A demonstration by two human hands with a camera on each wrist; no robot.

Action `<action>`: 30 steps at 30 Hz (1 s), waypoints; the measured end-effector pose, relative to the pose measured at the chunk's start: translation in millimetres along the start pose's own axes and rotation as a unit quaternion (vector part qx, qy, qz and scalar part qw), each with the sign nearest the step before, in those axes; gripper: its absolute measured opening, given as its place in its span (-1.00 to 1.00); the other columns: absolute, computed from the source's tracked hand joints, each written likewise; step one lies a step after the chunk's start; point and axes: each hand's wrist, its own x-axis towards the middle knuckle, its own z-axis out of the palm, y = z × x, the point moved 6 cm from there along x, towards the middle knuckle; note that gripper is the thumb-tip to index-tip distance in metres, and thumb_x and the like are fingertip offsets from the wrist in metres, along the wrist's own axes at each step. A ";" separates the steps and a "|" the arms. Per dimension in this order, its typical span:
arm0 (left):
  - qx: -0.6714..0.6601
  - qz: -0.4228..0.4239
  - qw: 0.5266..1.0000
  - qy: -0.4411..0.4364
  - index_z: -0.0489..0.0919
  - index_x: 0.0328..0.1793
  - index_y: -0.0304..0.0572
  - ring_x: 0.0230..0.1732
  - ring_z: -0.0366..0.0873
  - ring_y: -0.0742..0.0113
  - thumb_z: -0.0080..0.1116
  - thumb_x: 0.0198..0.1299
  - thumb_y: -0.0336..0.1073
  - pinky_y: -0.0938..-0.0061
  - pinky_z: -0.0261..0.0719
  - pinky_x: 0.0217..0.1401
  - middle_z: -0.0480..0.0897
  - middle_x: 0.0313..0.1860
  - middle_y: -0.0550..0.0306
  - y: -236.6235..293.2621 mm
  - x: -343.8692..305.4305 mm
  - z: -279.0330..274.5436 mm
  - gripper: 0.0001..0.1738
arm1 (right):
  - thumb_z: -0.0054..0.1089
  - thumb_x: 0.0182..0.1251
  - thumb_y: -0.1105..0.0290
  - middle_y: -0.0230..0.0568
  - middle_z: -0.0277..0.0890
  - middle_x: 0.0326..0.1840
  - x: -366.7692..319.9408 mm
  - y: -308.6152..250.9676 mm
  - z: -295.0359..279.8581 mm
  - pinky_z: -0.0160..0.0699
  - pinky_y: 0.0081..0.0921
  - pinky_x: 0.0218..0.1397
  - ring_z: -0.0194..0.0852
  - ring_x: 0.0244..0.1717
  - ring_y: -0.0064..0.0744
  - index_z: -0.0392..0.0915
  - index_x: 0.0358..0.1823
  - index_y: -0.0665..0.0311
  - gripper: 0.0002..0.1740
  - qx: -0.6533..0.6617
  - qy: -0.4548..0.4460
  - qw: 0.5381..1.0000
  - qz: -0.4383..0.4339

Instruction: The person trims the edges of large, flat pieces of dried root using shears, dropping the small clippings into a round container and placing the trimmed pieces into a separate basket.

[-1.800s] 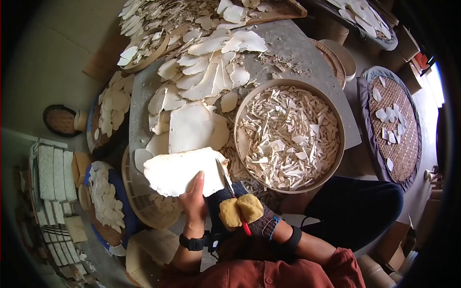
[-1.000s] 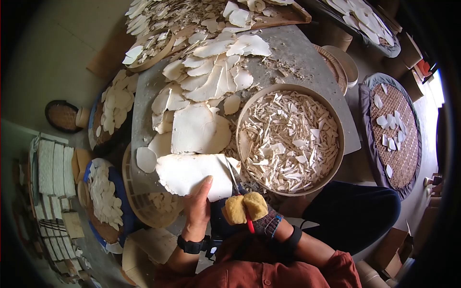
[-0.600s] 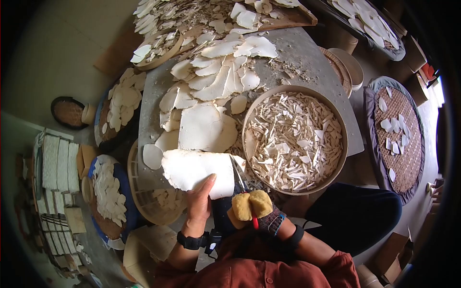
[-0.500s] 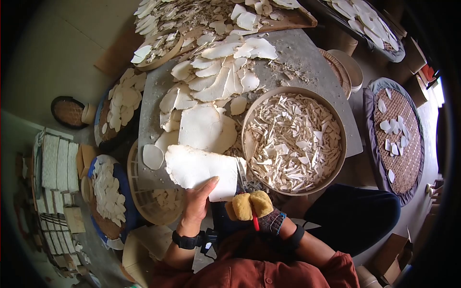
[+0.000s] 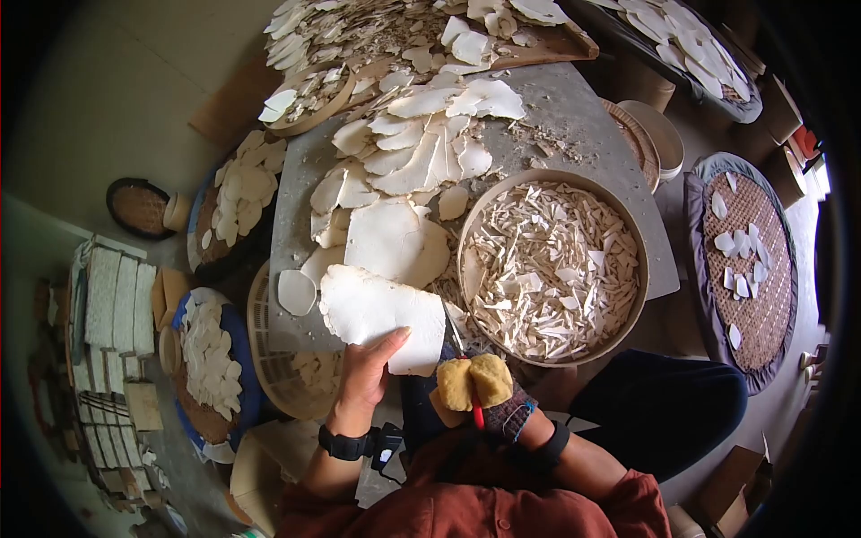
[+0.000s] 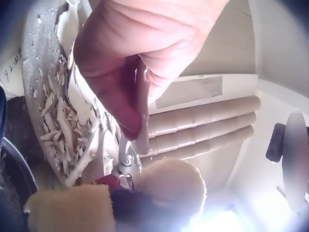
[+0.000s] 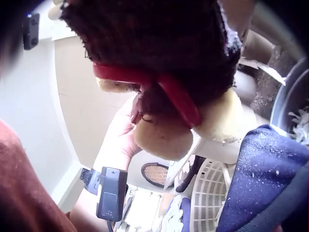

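Two hands, one white sheet and one pair of red-handled shears at a grey table.
The left hand is pinching one white sheet between thumb and fingers, holding it above the near edge of the table. The right hand, wearing one dark glove, is gripping one pair of shears; its blades are lying just beside the sheet's right edge, contact being impossible to tell. Two yellow pads are showing by the shears in the head view. One round tub is standing right of the sheet, containing white fragments too numerous to count.
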 end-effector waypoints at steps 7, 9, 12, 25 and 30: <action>0.044 -0.023 0.997 -0.064 0.43 0.13 -0.37 -0.07 0.55 0.32 0.29 -0.02 -0.53 0.42 0.54 0.02 0.56 -0.04 0.03 2.2 -0.2 -0.7 -0.48 | -0.13 0.38 0.36 -0.10 0.37 0.18 -17.2 41.6 20.3 0.20 -0.45 0.35 0.34 0.21 -0.33 0.31 0.21 0.28 -0.61 0.359 -0.034 0.925 0.120; 0.048 -0.008 0.997 -0.058 0.39 0.17 -0.35 -0.07 0.55 0.32 0.29 -0.02 -0.53 0.42 0.54 0.01 0.55 -0.03 0.03 0.7 3.8 -3.1 -0.44 | -0.17 0.40 0.37 -0.09 0.37 0.19 -17.9 34.5 14.8 0.21 -0.44 0.35 0.35 0.20 -0.34 0.30 0.19 0.31 -0.63 0.293 -0.072 0.949 0.094; 0.060 0.105 0.993 -0.005 0.13 0.38 -0.27 0.05 0.47 0.28 0.24 0.02 -0.54 0.39 0.49 0.09 0.42 0.16 -0.03 11.3 3.4 3.2 -0.22 | -0.11 0.39 0.41 -0.11 0.45 0.10 -13.3 12.7 2.9 0.36 -0.43 0.24 0.44 0.12 -0.34 0.39 0.09 0.35 -0.70 0.163 -0.095 0.980 0.067; 0.069 0.165 0.984 0.007 -0.07 0.47 -0.19 0.22 0.30 0.24 0.18 0.03 -0.56 0.37 0.35 0.24 0.23 0.30 -0.10 -2.3 12.8 8.7 -0.09 | -0.04 0.33 0.38 -0.17 0.57 -0.05 -34.2 23.6 10.4 0.49 -0.47 0.05 0.54 -0.01 -0.39 0.50 -0.01 0.37 -0.71 0.188 -0.061 0.972 0.124; 0.113 0.157 0.981 -0.031 -0.07 0.47 -0.17 0.20 0.32 0.24 0.18 0.03 -0.56 0.37 0.36 0.23 0.25 0.28 -0.08 -12.2 13.9 5.5 -0.09 | 0.05 0.26 0.35 -0.22 0.54 0.00 -19.1 14.8 7.2 0.46 -0.40 0.08 0.52 0.01 -0.32 0.47 0.03 0.25 -0.67 0.054 -0.080 0.993 0.066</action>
